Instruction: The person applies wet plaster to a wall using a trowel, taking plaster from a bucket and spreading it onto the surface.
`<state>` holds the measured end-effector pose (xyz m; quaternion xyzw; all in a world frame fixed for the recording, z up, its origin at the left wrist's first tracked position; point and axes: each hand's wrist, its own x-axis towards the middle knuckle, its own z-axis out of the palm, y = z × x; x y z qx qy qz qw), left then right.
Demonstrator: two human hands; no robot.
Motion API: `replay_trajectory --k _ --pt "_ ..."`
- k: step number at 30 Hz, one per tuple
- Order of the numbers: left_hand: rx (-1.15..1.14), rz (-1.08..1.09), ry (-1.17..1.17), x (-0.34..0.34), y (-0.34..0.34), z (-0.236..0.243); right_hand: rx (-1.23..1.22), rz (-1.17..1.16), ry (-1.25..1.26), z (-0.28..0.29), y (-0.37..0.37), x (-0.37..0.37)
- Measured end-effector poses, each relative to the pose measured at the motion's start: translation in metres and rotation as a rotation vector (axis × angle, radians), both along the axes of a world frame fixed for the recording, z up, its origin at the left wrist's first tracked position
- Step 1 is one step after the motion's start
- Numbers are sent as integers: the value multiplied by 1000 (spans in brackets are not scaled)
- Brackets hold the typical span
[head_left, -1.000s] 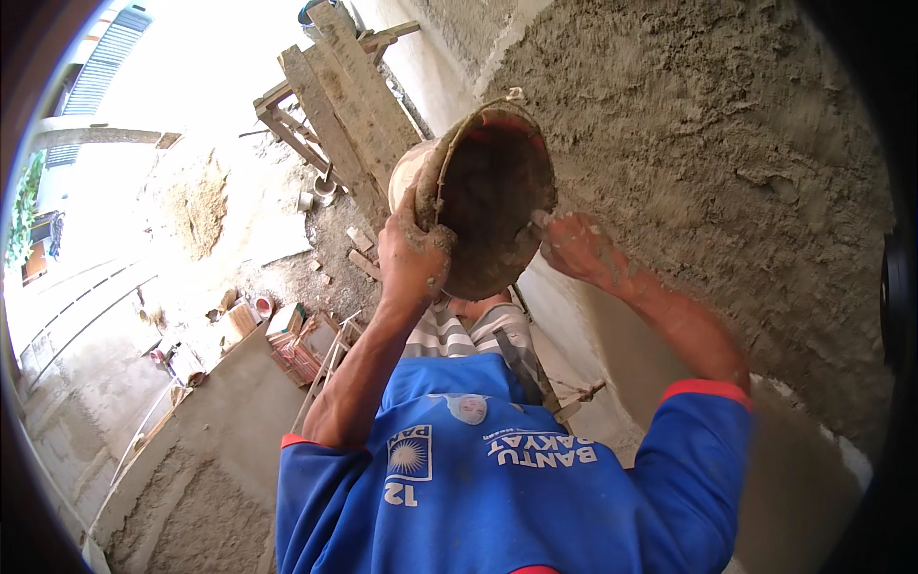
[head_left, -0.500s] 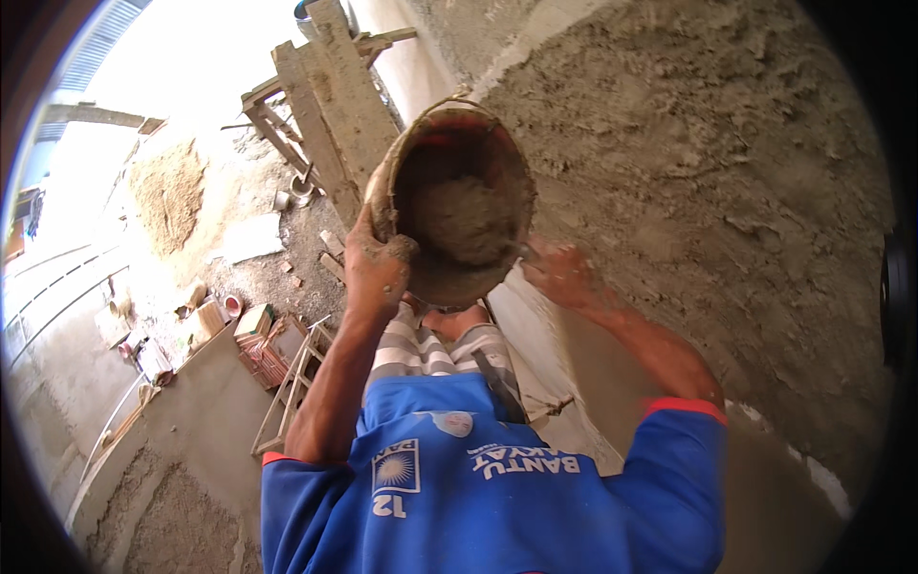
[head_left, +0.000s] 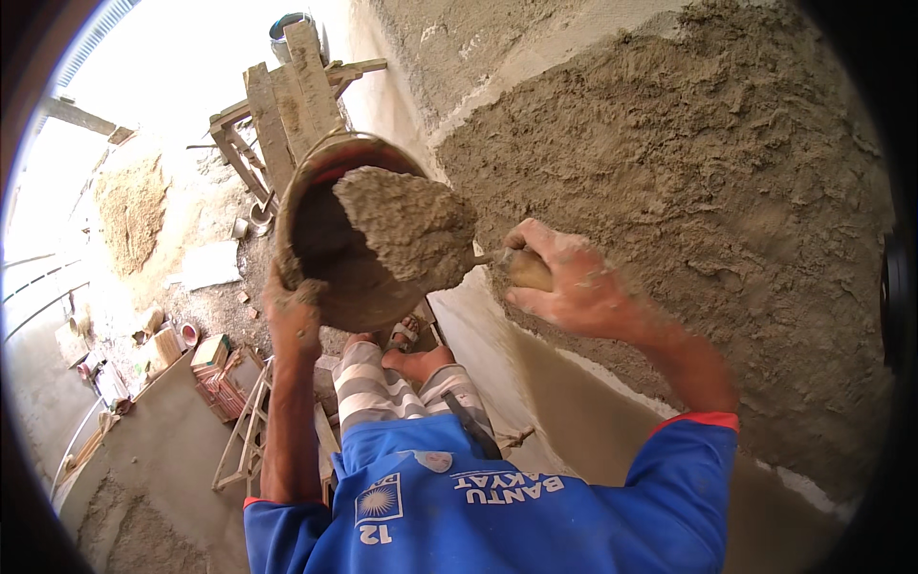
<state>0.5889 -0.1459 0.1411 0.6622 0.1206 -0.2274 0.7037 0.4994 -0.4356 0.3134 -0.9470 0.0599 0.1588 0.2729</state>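
My left hand [head_left: 295, 320] grips the near left rim of a bucket [head_left: 311, 225], which is tilted so its dark, mortar-smeared inside faces me. With my right hand [head_left: 569, 282] I hold a trowel [head_left: 531, 271] by its rounded handle, fingers wrapped round it. A thick heap of wet grey mortar [head_left: 406, 225] lies on the trowel's blade and hides it, over the bucket's right side. On the right, rough fresh mortar covers a wall [head_left: 688, 182], close beyond my right hand.
Wooden planks on a trestle [head_left: 301, 100] stand ahead, with a dark bucket [head_left: 292, 27] beyond. A sand pile [head_left: 132, 212] lies at the left. Lower left are stacked tiles [head_left: 225, 383], a small wooden frame [head_left: 251, 430] and a low wall [head_left: 163, 459].
The trowel has come up out of the bucket loaded with mortar. The bucket and my left hand have shifted left and slightly down in view; my right hand is now higher beside the wall.
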Motion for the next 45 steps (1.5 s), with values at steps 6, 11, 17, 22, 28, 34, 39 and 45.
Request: replay_trajectory --k 6,11,17,22,28,34,39,45 --pt "255 -32 19 -9 62 -18 113 76 187 55 -31 37" --pt "341 -5 54 -31 91 -35 -195 -561 227 9 -153 44" --pt "198 112 226 -45 127 -21 -557 -731 -277 112 -163 -13" --pt "88 114 200 -62 126 -33 116 -864 -242 11 -130 -31" --pt "215 215 196 -75 123 -4 44 -795 -66 -185 -132 30" --pt "263 229 225 -87 137 3 -19 -865 -259 -255 -194 91" --pt "269 278 162 -100 147 0 111 -983 -265 -212 -187 70" --pt "239 299 214 -114 161 -7 152 -1055 -327 -131 -178 29"
